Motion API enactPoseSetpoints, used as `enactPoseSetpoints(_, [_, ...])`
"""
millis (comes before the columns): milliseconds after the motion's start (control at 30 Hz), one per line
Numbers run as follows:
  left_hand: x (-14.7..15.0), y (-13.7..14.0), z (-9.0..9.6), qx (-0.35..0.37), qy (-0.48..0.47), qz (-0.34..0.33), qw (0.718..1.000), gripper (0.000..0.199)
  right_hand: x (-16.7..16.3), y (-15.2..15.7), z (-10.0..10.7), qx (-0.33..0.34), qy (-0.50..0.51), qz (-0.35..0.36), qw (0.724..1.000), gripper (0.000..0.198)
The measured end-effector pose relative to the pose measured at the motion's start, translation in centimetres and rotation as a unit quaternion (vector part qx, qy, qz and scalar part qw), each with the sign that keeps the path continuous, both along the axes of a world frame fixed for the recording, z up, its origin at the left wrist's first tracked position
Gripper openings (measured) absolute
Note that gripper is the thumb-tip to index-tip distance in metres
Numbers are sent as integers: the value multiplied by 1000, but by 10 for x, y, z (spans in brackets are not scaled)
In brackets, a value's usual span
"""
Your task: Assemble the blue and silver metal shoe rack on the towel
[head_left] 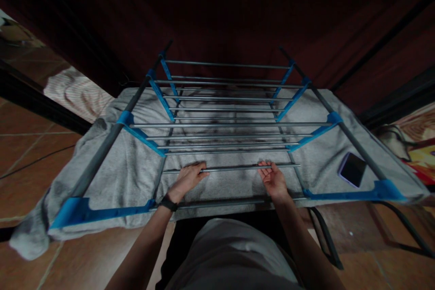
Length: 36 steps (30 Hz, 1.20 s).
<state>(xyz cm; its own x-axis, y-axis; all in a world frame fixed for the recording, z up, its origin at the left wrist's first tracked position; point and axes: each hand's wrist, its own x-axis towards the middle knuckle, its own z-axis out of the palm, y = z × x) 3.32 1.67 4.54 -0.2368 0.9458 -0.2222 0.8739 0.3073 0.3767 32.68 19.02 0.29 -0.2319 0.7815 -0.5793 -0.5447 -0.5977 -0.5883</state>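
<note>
A drying rack [234,125] with grey metal rods and blue plastic joints stands on a grey blanket. Near its front, a thin metal rod [233,168] runs crosswise between my two hands. My left hand [189,176], with a dark band at the wrist, is closed over the rod left of its middle. Palm turned up, my right hand [273,179] has its fingers bent around the same rod further right. Whether the rod's ends are fastened to the side tubes, I cannot tell.
The grey blanket [115,176] covers the surface under the rack. A phone [352,170] lies on it at the right. Dark red curtains [217,13] hang behind. Orange floor tiles [30,158] show at the left, with a thin cable [37,161] across them.
</note>
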Motion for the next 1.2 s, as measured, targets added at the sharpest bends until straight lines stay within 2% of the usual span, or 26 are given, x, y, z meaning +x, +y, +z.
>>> enactPoseSetpoints(233, [-2, -8, 5, 9, -14, -16, 1000, 22, 3, 2, 5, -18, -22, -5, 1000, 4])
enactPoseSetpoints(467, [-10, -24, 9, 21, 4, -15, 1000, 20, 28, 20, 7, 0, -42, -81, 996, 10])
enactPoseSetpoints(667, [-14, -31, 8, 11, 14, -5, 1000, 20, 41, 23, 4, 77, -74, -123, 987, 34])
enactPoseSetpoints(800, [-15, -31, 7, 13, 22, -6, 1000, 21, 37, 18, 3, 89, -89, -140, 982, 48])
enactPoseSetpoints(1000, [-18, -32, 6, 59, 52, -35, 996, 23, 36, 15, -1, 110, -87, -133, 981, 52])
enactPoseSetpoints(1200, [-18, -29, 8, 58, 84, -46, 994, 28, 38, 16, 0, 108, -90, -126, 982, 50])
